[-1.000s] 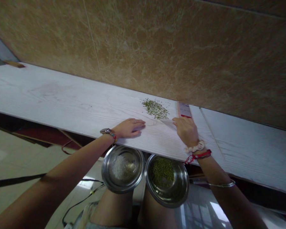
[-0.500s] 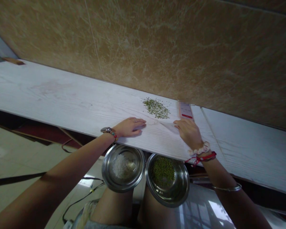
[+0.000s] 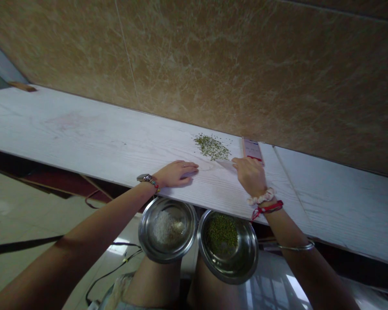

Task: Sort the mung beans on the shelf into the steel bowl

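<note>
1. Head view, right hand (image 3: 251, 175): fingers closed in a pinch on a thin white card (image 3: 225, 164). The card extends leftward from the fingertips, low over the white board (image 3: 100, 129); its free tip is just beside the near edge of the scattered green grains (image 3: 211, 146).
2. Head view, left hand (image 3: 176, 173): laid palm down on the board, fingers extended, nothing grasped. It is located to the left of the card and apart from it.
3. Head view, green grains: spread in a loose patch on the board, between the left hand and the phone (image 3: 252, 150). The phone lies just beyond the right hand.
4. Head view, near side of board: two metal bowls sit side by side above the thighs. The left bowl (image 3: 189, 217) contains whitish grains (image 3: 163, 228); the right bowl (image 3: 245, 247) contains more green grains.
</note>
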`<act>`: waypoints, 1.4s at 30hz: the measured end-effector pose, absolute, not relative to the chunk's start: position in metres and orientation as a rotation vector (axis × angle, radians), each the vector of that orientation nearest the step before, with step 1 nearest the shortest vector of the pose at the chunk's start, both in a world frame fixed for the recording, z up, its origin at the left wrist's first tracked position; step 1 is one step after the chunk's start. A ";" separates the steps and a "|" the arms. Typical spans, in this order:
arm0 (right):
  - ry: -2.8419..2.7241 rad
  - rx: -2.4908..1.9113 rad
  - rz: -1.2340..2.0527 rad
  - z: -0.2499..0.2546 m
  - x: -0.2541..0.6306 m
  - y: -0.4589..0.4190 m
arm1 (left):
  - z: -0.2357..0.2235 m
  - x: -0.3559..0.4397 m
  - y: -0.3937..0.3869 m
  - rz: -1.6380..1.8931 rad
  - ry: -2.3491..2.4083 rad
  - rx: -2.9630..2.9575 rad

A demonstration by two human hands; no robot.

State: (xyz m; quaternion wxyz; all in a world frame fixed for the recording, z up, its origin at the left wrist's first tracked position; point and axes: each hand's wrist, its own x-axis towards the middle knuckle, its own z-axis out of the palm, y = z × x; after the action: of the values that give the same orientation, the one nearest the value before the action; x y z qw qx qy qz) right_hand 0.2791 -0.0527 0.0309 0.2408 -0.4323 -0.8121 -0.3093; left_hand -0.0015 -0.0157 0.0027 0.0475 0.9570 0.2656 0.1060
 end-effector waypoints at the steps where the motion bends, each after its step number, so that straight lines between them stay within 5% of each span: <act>1: -2.225 -1.189 -0.851 0.030 0.278 -0.052 | 0.003 -0.002 -0.016 0.326 0.808 2.920; 42: -2.178 -1.043 -0.654 0.037 0.284 -0.063 | 0.002 -0.001 -0.015 0.337 0.811 2.906</act>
State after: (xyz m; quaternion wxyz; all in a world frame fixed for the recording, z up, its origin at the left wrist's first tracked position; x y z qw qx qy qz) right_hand 0.2843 -0.0632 0.0374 0.3142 -0.3958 -0.8265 -0.2481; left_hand -0.0015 -0.0154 0.0024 0.0527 0.9560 0.2666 0.1108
